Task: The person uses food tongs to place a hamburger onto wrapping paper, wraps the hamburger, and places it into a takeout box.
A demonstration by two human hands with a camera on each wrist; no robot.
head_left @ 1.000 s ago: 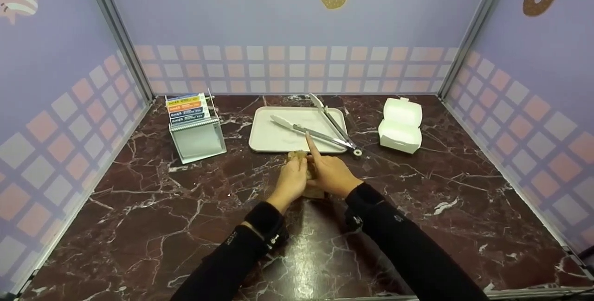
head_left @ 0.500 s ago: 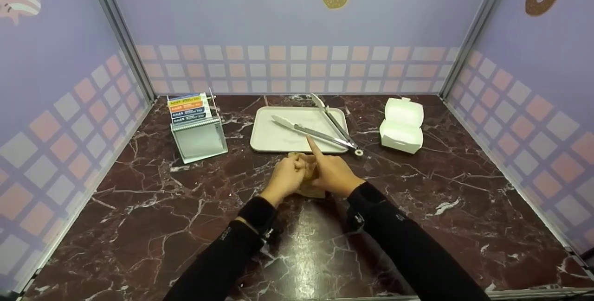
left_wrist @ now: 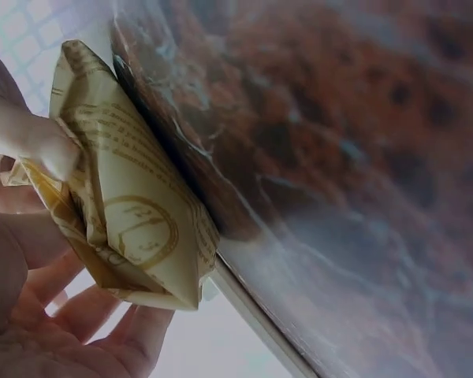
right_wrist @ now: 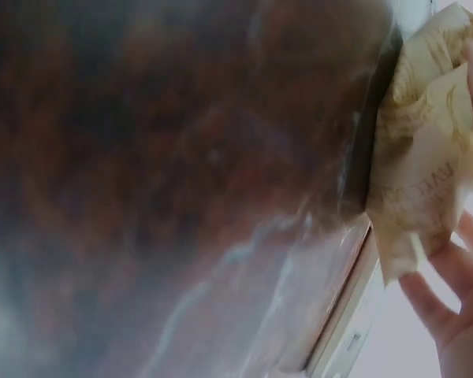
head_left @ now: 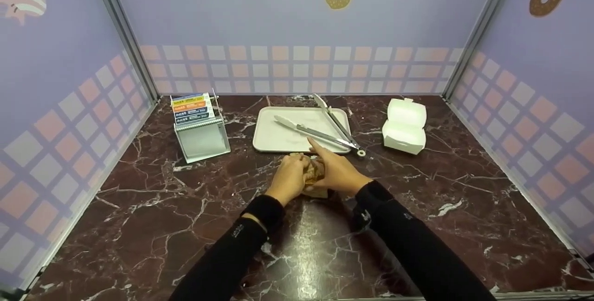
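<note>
Between my two hands sits a folded piece of tan wrapping paper (head_left: 317,193) with brown printing, close over the table in front of the tray. My left hand (head_left: 288,178) grips its left side. In the left wrist view, a thumb presses into the folds of the wrapping paper (left_wrist: 138,197) while other fingers lie behind and below it. My right hand (head_left: 341,171) holds the right side, fingers bent toward it. The right wrist view shows creased wrapping paper (right_wrist: 414,169) with thumb and fingertips on its edge. What lies inside the paper is hidden.
Behind the hands lies a cream tray (head_left: 269,138) with metal tongs (head_left: 325,134) spread across it, handle end over the front right corner. A rack (head_left: 203,138) with several coloured printed boxes stands left. An open white clamshell box (head_left: 403,127) stands right. Patterned walls enclose the table.
My left hand has drawn its fingers in over the paper. The right forefinger, which pointed out straight, has come lower, and more of the paper shows between the hands. The view has shifted slightly.
</note>
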